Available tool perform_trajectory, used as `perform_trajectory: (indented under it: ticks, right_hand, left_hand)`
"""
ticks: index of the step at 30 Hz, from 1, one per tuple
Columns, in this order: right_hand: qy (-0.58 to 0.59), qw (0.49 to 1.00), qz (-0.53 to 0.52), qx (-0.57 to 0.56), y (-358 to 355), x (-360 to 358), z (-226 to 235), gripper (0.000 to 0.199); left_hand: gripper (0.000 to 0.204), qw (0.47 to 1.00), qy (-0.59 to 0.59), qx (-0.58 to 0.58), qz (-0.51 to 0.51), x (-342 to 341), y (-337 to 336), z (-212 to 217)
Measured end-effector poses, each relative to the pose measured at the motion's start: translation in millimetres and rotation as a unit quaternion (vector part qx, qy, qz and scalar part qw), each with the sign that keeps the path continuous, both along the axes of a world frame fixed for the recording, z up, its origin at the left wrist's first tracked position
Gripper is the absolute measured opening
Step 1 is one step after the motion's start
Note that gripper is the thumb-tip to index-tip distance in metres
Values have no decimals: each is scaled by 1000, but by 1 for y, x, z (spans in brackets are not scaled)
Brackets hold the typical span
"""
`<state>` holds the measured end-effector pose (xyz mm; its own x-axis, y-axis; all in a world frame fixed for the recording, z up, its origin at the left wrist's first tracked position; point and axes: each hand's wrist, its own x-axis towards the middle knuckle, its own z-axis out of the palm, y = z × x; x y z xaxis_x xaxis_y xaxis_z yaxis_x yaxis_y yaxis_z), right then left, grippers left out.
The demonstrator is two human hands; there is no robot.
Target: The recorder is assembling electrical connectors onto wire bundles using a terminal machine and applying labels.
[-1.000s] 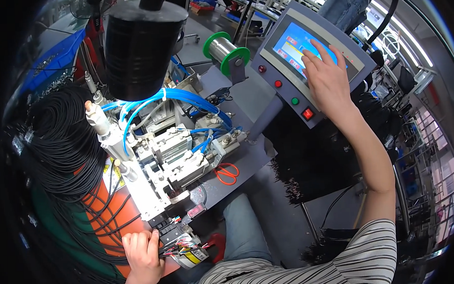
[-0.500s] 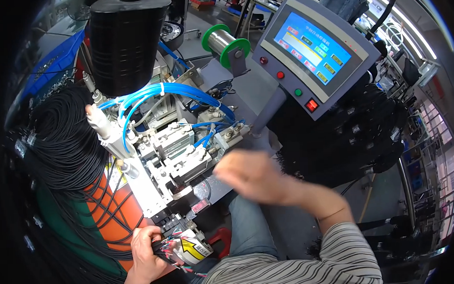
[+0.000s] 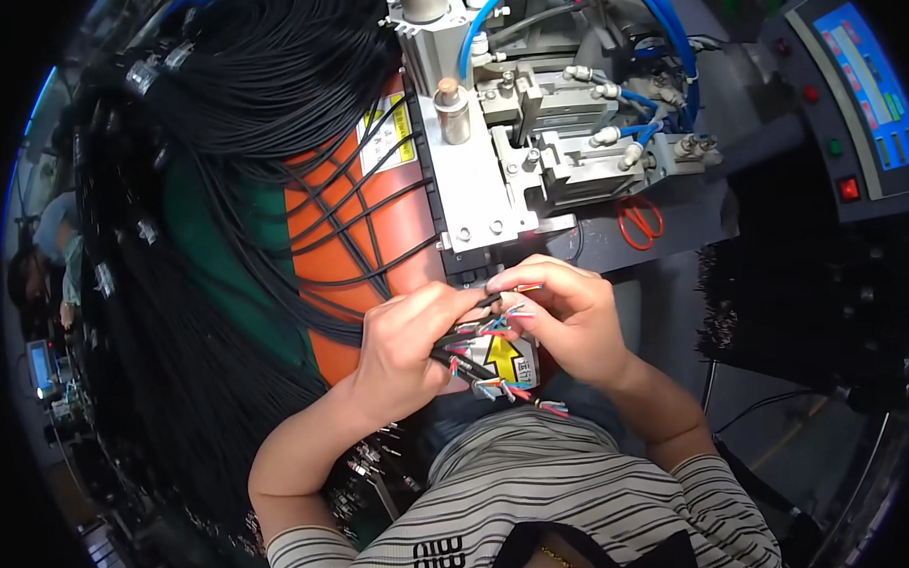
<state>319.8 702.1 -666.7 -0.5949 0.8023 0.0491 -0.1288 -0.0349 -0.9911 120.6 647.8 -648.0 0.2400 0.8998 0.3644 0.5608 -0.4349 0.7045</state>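
Note:
My left hand (image 3: 406, 341) is closed around a bunch of thin black cables (image 3: 467, 367) at the machine's near end. Their stripped ends fan out in red, blue and white wires (image 3: 493, 389). Close beside it, my right hand (image 3: 576, 315) pinches one of the cable ends between thumb and forefinger, its coloured wires showing at the fingertips. Beneath the cable ends lies a white label with a yellow arrow (image 3: 503, 358). Just beyond both hands stands the metal machine (image 3: 468, 183) with its cylinders and clamps.
More black cables (image 3: 277, 70) lie in thick bundles at the left, some crossing an orange surface (image 3: 402, 211). Red-handled scissors (image 3: 641, 223) rest on the machine's grey base. Blue air hoses (image 3: 678, 26) arch over the clamps. A control panel (image 3: 874, 99) stands at the right.
My right hand has come from the right of the machine to the cable ends beside my left hand, and now pinches one. The view has turned down and leftward.

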Motion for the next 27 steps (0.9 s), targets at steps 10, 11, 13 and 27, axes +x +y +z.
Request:
perform_trajectory:
  ticks: [10,11,13,27]
  right_hand:
    - [88,980,-47,-170,-1,7,-38,15]
    - [88,980,-47,-172,-2,8,-40,15]
    - [76,992,-36,-93,-2,11,-44,16]
    - [24,987,50,-149,15,19,-69,23]
  left_hand:
    - [42,996,-57,-68,3,14,2,-32]
    - [42,995,-67,-72,0,16,2,-34]
    - [42,994,-75,-78,-1,16,3,-39]
    - [22,985,153,79,15,33,7,-70]
